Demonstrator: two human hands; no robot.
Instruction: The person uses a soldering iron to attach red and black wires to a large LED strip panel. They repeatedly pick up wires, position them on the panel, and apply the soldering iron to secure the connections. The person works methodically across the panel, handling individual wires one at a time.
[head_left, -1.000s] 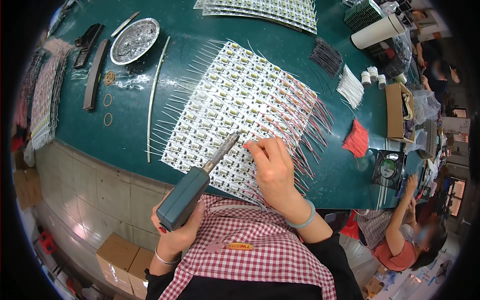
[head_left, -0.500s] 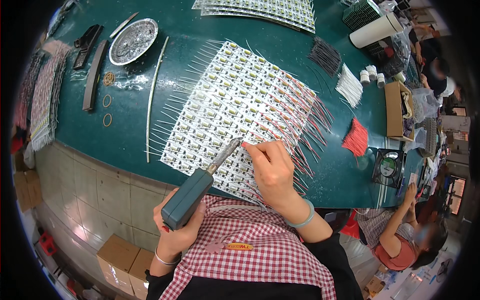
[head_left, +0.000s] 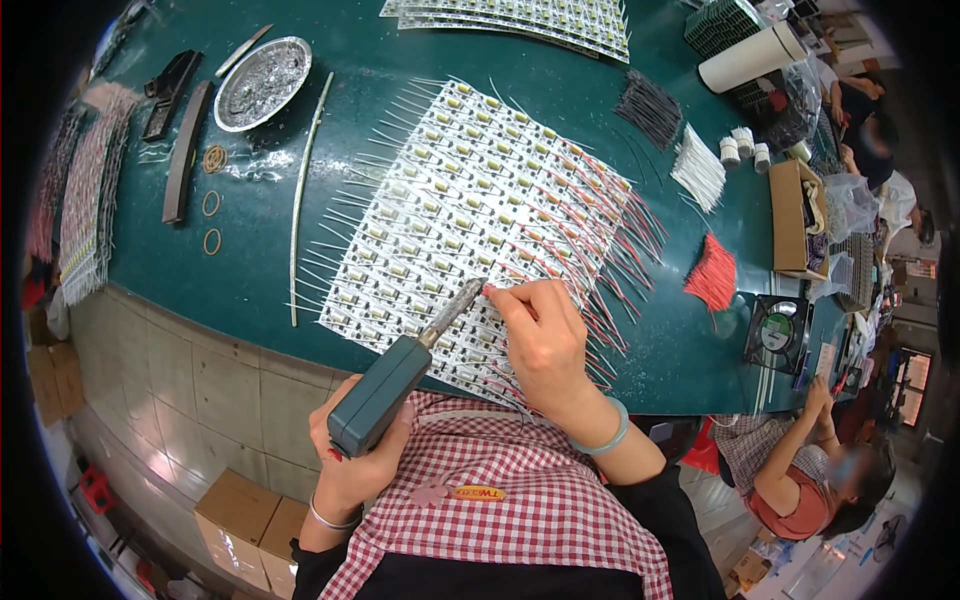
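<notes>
Left hand (head_left: 350,465) is gripping the teal soldering iron (head_left: 385,390) by its thick handle, tip toward 1 o'clock. Right hand (head_left: 545,345) is pinching a thin red wire (head_left: 497,291) on the panel of small circuit boards (head_left: 470,220), which seems light and fragile, lying mid-tabletop (head_left: 300,290). At 11 o'clock a foil tray (head_left: 262,68) is holding grey scraps.

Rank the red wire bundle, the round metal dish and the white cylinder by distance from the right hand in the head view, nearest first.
From the right hand:
1. Red wire bundle, on its right, on the green table.
2. Round metal dish, far upper left.
3. White cylinder, top right corner; roughly as far as the dish, hard to separate.
</notes>
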